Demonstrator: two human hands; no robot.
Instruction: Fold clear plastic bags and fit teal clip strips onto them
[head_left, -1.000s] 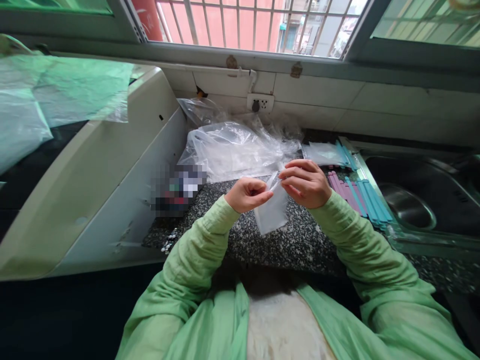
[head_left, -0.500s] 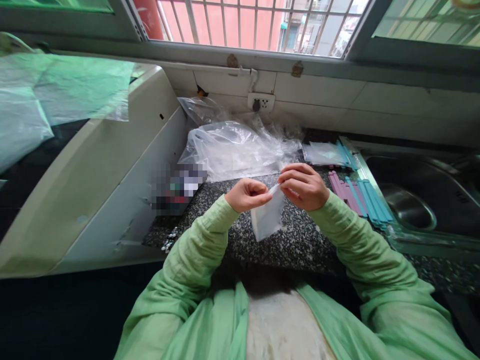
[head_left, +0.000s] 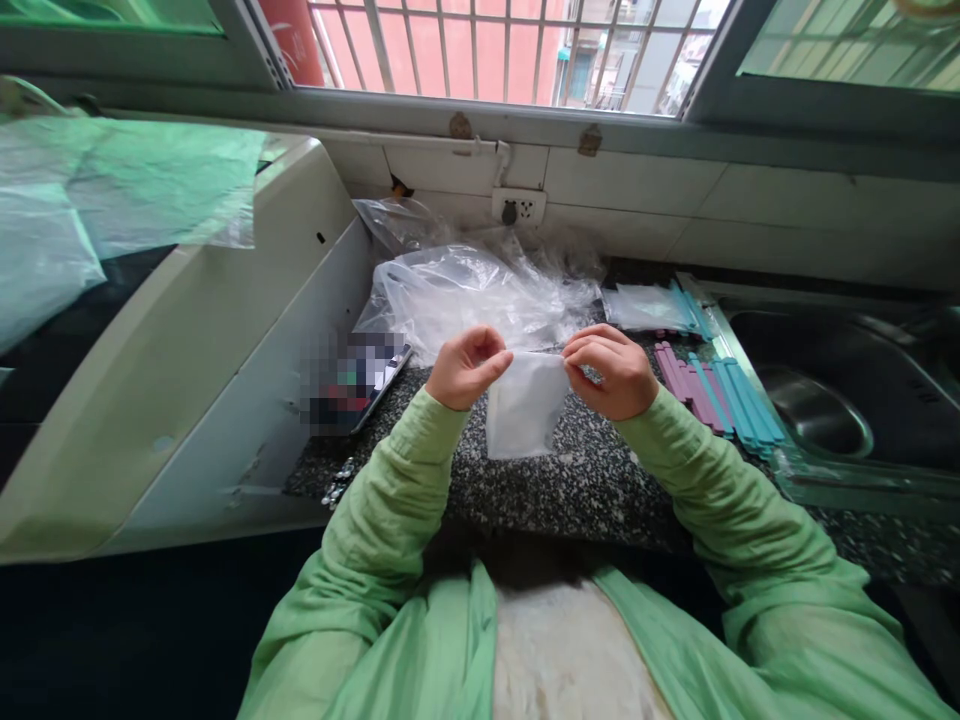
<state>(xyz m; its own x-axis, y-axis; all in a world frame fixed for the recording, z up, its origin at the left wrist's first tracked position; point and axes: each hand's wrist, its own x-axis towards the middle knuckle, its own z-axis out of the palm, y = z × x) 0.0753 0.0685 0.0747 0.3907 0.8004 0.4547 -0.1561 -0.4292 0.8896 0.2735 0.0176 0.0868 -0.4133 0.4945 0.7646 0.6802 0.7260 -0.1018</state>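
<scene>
A small translucent white plastic bag (head_left: pixel 527 410) hangs between my two hands over the speckled countertop (head_left: pixel 592 480). My left hand (head_left: pixel 470 367) pinches its upper left corner between thumb and fingers. At the upper right corner, my right hand (head_left: pixel 611 370) grips the edge with its fingertips. The bag's top edge is stretched nearly straight, and its lower part hangs loose. Behind my hands lies a heap of clear plastic bags (head_left: pixel 457 290).
Purple sticks (head_left: pixel 686 385) and teal sticks (head_left: pixel 746 400) lie right of my hands, beside a metal sink (head_left: pixel 817 415). A flat packet (head_left: pixel 649 307) sits behind them. On the left are a phone-like device (head_left: pixel 360 385), partly blurred, and a large pale casing (head_left: pixel 247 330).
My left hand has moved a little left and up along the bag. The bag, bunched and slanted before, now hangs spread flat between both hands.
</scene>
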